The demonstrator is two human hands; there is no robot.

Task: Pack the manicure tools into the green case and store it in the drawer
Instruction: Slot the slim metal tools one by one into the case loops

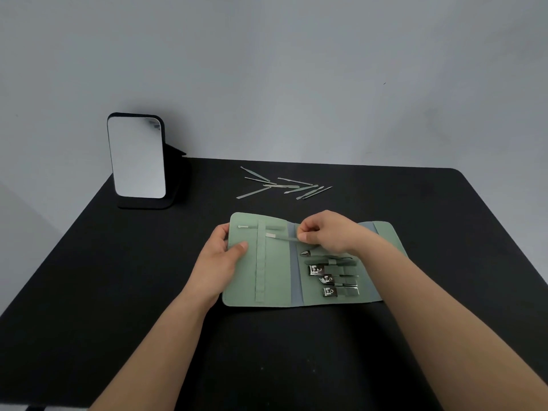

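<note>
The green case (275, 280) lies open and flat on the black table. My left hand (224, 252) grips its left edge, thumb on the inner panel. My right hand (324, 232) pinches the end of a thin metal tool (281, 237) whose tip sits at the vertical elastic strap (261, 262) on the left panel. Another thin tool (258, 226) lies under the strap above it. On the right panel sit nippers (326, 258) and three nail clippers (330, 280). Several loose thin tools (281, 185) lie on the table beyond the case.
A small standing mirror (136, 158) on a black base stands at the table's back left. The black table (89, 277) ends at a grey wall behind. No drawer is in view.
</note>
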